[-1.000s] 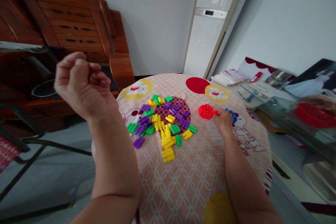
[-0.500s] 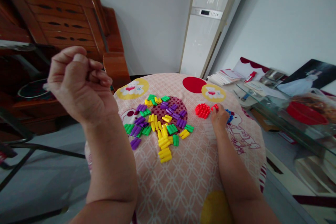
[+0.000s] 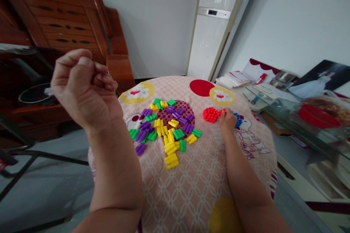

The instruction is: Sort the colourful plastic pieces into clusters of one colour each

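Note:
My right hand (image 3: 228, 121) rests at the right of the table, fingers closed on a small red building block (image 3: 221, 111). Left of it, touching or nearly so, lies a cluster of red building blocks (image 3: 210, 115). Blue building blocks (image 3: 238, 120) lie just beyond its other side, partly hidden by the hand. My left hand (image 3: 86, 87) is raised above the table's left side, fingers curled in, with nothing visible in them. Scattered over the middle are yellow (image 3: 171, 161), green (image 3: 179, 134) and purple (image 3: 140, 149) plastic blocks, each of joined tubes.
A patterned cloth (image 3: 188, 189) covers the round table. At the right stands a glass-topped cabinet (image 3: 290, 116) with papers (image 3: 235, 80) and a red bowl (image 3: 318, 117). A wooden bench (image 3: 68, 18) is behind on the left, and a tall white appliance (image 3: 210, 40) stands at the back.
My right hand has shifted very slightly left with the red block, and more of the blue blocks shows beside it. My left hand stays almost still, raised and curled.

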Demonstrator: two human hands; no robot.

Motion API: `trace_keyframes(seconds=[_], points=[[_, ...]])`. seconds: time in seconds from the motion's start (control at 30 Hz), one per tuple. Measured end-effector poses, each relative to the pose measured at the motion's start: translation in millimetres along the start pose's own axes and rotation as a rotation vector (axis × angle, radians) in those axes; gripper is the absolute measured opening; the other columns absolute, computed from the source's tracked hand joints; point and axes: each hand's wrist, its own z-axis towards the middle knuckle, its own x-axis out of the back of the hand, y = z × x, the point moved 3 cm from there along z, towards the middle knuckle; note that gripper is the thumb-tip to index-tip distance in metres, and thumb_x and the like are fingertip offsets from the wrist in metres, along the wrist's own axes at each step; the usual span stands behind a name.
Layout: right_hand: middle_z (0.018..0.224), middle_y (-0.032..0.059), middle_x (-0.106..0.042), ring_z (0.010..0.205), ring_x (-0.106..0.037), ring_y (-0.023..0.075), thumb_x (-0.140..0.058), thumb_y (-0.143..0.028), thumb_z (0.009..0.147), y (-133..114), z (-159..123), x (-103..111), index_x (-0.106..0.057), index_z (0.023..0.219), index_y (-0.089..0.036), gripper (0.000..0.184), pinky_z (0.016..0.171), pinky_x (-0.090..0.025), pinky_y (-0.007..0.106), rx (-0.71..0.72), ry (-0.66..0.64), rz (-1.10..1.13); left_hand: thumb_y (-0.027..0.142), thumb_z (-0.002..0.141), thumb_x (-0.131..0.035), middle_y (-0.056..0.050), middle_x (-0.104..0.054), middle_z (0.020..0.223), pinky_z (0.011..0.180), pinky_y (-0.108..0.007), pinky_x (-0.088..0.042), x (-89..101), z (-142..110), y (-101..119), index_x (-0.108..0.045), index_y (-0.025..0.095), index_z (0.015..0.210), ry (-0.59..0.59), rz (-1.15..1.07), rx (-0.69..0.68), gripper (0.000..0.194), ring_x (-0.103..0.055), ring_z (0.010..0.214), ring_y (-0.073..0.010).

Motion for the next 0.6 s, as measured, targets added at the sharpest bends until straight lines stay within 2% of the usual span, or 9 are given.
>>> trace_keyframes(seconds=[0.23,0.37,0.5,0.6], points=[[0.095,0.0155,-0.073,0.084,-0.062,0.0235,-0.035,-0.021,0.099,-8.7,-3.2,-2.0,-0.069,0.114,-0.01,0.038,0.074,-0.037,0.03,0.043,-0.136,-0.085,0.009,0.066,-0.053,0.008,-0.053,0.05,0.028,-0.015,-0.024,2.1,2.6,-4.4,-0.058,0.014,0.079,-0.024,-0.04,-0.012,0.014,-0.041,0.036,-0.0056],[0.095,0.016,-0.072,0.088,-0.064,0.0243,-0.033,-0.02,0.1,-10.9,-4.3,-1.7,-0.068,0.115,-0.011,0.039,0.076,-0.038,0.03,0.025,-0.197,-0.129,0.008,0.067,-0.052,0.008,-0.052,0.049,0.029,-0.014,-0.024,0.4,0.9,-3.6,-0.058,0.015,0.078,-0.011,-0.035,0.011,0.014,-0.041,0.036,-0.0049],[0.098,0.015,-0.072,0.087,-0.064,0.023,-0.032,-0.019,0.099,-11.9,-5.3,-3.3,-0.068,0.112,-0.012,0.039,0.076,-0.04,0.029,0.049,-0.217,-0.15,0.007,0.071,-0.051,0.008,-0.055,0.051,0.029,-0.014,-0.025,0.8,-0.8,-4.6,-0.058,0.015,0.079,-0.031,-0.023,0.025,0.013,-0.041,0.036,-0.0043],[0.098,0.0156,-0.072,0.088,-0.064,0.0227,-0.032,-0.018,0.096,-10.5,-6.1,-4.9,-0.068,0.112,-0.01,0.04,0.076,-0.042,0.029,0.078,-0.159,-0.11,0.007,0.072,-0.053,0.006,-0.057,0.052,0.031,-0.014,-0.028,1.7,-2.4,-6.0,-0.059,0.014,0.079,-0.06,-0.031,0.03,0.012,-0.043,0.038,-0.0045]])
